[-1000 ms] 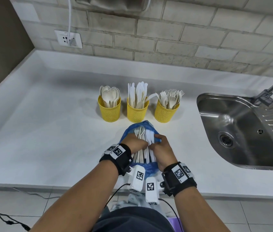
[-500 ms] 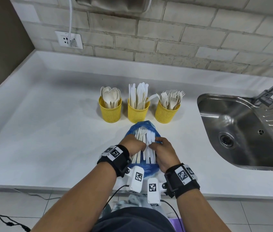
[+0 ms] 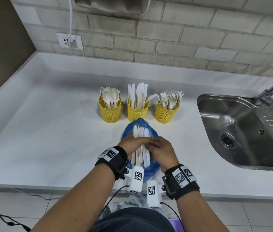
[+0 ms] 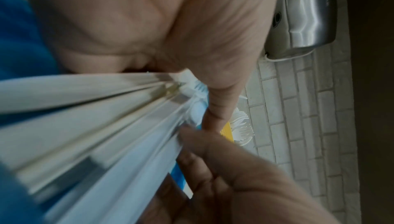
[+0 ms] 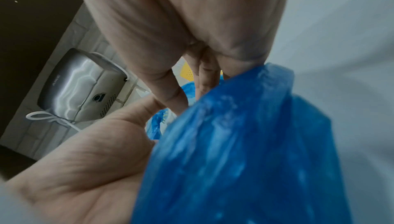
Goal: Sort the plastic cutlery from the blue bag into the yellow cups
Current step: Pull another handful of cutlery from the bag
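While three yellow cups (image 3: 136,111) stand in a row toward the back of the white counter (image 3: 48,131), already holding spoons, knives and forks in turn from left to right, a person works over the blue bag (image 3: 139,126) lying just in front of the middle cup. The left hand (image 3: 133,144) has its grip curled round a bundle of white plastic cutlery (image 3: 141,133) lying on the opened bag, handles toward the body and tips toward the cups. The right hand (image 3: 161,149) meets it from the other side, its fingertips pinching at the bundle near the left hand's fingers; the right wrist view shows the bag's plastic bunched beside that palm, though whether it holds film as well as cutlery cannot be told. The step in hand appears to be separating one piece, or one kind, from the mixed bundle. The next move likely calls for drawing that piece clear without dragging its neighbours, reading its type, then carrying it to the matching cup. A steel sink (image 3: 241,131) lies well to the right.
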`<state>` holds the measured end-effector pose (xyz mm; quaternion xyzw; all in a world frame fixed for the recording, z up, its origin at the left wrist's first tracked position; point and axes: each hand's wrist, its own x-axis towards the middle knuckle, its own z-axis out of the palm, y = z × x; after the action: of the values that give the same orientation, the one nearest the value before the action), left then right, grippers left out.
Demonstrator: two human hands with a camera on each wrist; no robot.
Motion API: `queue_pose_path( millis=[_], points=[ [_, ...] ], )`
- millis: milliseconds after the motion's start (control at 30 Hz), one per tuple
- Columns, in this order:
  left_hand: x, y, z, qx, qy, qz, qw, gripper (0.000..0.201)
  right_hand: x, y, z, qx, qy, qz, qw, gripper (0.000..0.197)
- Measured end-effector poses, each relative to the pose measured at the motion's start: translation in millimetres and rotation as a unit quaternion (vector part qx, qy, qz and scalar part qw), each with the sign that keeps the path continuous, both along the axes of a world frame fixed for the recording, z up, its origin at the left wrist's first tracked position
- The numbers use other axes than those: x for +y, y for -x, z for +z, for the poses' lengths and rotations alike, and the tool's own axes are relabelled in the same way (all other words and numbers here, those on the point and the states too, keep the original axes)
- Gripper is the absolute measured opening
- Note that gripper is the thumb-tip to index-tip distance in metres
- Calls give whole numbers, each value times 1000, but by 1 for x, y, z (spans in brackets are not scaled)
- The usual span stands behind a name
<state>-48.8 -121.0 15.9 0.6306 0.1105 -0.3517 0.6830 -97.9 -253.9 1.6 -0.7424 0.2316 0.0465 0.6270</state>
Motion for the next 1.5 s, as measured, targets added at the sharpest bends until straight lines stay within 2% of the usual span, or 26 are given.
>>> queue_pose_path(
  millis=[100,233,400,433,500,567,600,700,767,867,967,1033,1133,1267,1367,1433,1500],
  points=[
    [0,1,-9,-16,-12,32,999,34,3,0,3,1,-7,12,1000,30],
    [1,0,-13,-38,-28,35,998,44,0,1,13,15,-53,7,998,38],
    [3,-7,-15,-58,-46,29,997,34,-3,-1,28,13,-101,32,994,36],
    [4,-9,-15,-63,-53,27,996,27,-5,-2,30,7,-84,37,996,36],
    [7,-8,-12,-69,-70,22,995,14,-9,-6,29,-17,21,40,999,33],
    [10,-6,-10,-69,-75,12,995,15,-11,-9,29,-53,167,39,984,24],
    [10,-5,-10,-67,-76,7,995,17,-13,-10,29,-63,215,47,973,28],
    [12,0,-6,-74,-82,-19,994,18,-12,-14,29,-77,247,95,961,52],
    [12,2,-4,-99,-95,-56,989,20,-13,-18,31,-83,262,112,955,55],
    [10,3,0,-143,-121,-109,976,27,-15,-22,35,-92,264,103,955,41],
    [10,5,0,-171,-153,-136,964,26,-17,-25,34,-103,271,86,953,27],
    [12,5,0,-181,-173,-147,957,32,-20,-29,31,-110,280,58,952,18],
    [18,6,0,-188,-189,-153,952,33,-24,-37,31,-106,278,11,955,15],
    [25,10,5,-203,-176,-167,949,40,-28,-38,33,-89,230,-40,968,14],
    [27,9,8,-207,-169,-200,943,42,-29,-36,32,-73,203,0,976,13],
    [28,10,9,-202,-164,-216,941,44,-31,-36,31,-76,198,63,975,19],
    [28,10,9,-200,-163,-224,940,48,-34,-35,30,-104,197,89,971,26]
  ],
)
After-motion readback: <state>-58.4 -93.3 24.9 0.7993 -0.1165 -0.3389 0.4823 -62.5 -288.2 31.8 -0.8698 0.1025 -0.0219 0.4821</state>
